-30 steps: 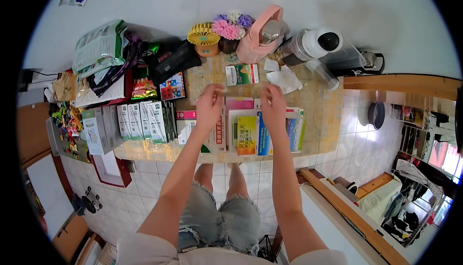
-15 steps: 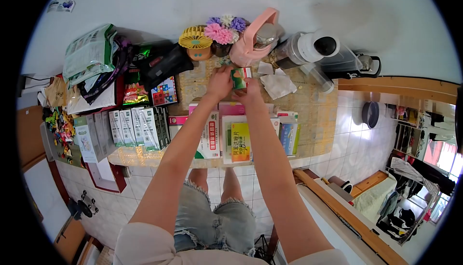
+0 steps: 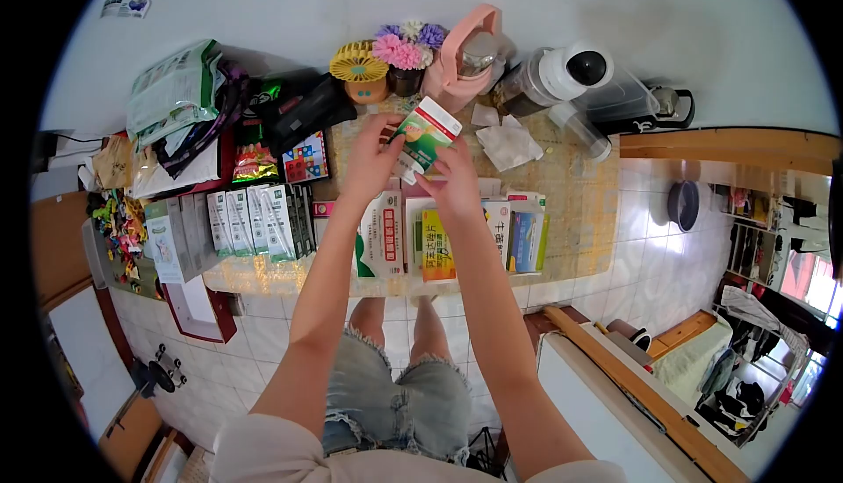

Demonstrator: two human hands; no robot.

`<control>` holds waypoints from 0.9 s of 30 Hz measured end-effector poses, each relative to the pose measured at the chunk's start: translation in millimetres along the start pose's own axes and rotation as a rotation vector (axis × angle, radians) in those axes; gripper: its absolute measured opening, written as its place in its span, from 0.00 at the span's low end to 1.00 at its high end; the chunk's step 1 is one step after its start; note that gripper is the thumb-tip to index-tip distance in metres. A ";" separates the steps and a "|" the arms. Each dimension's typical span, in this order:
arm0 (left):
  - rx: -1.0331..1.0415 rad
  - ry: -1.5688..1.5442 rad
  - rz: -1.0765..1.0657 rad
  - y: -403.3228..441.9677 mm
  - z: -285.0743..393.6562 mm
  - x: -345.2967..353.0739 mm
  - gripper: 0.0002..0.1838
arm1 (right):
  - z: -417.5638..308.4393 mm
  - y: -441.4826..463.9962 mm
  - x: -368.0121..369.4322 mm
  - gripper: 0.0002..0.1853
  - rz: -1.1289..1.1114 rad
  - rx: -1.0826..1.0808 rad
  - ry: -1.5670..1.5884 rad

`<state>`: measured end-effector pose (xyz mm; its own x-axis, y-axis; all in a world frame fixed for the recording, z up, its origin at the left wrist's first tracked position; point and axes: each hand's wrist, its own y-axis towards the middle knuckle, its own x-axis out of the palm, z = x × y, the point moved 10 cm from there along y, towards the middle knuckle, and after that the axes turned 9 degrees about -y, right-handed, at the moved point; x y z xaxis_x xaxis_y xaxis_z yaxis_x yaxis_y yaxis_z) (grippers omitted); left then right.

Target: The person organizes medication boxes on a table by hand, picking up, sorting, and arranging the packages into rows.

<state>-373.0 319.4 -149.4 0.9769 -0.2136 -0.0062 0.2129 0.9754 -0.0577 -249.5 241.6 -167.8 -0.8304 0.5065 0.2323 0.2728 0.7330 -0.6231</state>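
A small green and white box (image 3: pixel 425 137) is held tilted above the table, between both hands. My left hand (image 3: pixel 376 151) grips its left side, and my right hand (image 3: pixel 452 176) holds its lower right side. A white flap sticks out at the box's lower end. Below the hands, several medicine boxes lie in a group, among them a white box with red print (image 3: pixel 383 239), a yellow box (image 3: pixel 436 244) and a blue box (image 3: pixel 525 241). My forearms hide parts of these boxes.
A yellow fan (image 3: pixel 359 63), flowers (image 3: pixel 409 46), a pink jug (image 3: pixel 457 70) and a white-lidded container (image 3: pixel 562 75) line the wall. White papers (image 3: pixel 509 144) lie right of the hands. Upright packets (image 3: pixel 255 222) and bags (image 3: pixel 180 97) stand at the left.
The green and white box, flat on the table one second ago, was taken hold of by both hands. It is now raised and tilted, with a flap showing at its lower end.
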 end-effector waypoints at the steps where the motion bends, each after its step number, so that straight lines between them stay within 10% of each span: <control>1: 0.001 -0.001 -0.009 -7.1 13.2 -2.0 0.14 | -8.2 -11.4 0.8 0.29 -0.030 -0.029 -0.015; 9: 0.033 0.033 0.136 -94.7 50.6 -2.0 0.14 | -2.7 -70.2 -29.1 0.35 0.076 -0.581 -0.630; 15: -0.294 -0.188 0.242 -155.9 -0.5 -21.8 0.14 | 15.4 -113.4 -22.3 0.34 0.037 -0.547 -0.849; 27: -0.263 -0.065 0.137 -174.5 -10.1 22.0 0.18 | 17.6 -122.5 -60.1 0.34 0.195 -0.624 -1.106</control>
<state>-388.9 143.9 -149.5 0.9971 -0.0686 0.0317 0.0751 0.9453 -0.3174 -241.6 113.4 -118.6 -0.6289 0.2044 -0.7501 0.3659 0.9291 -0.0536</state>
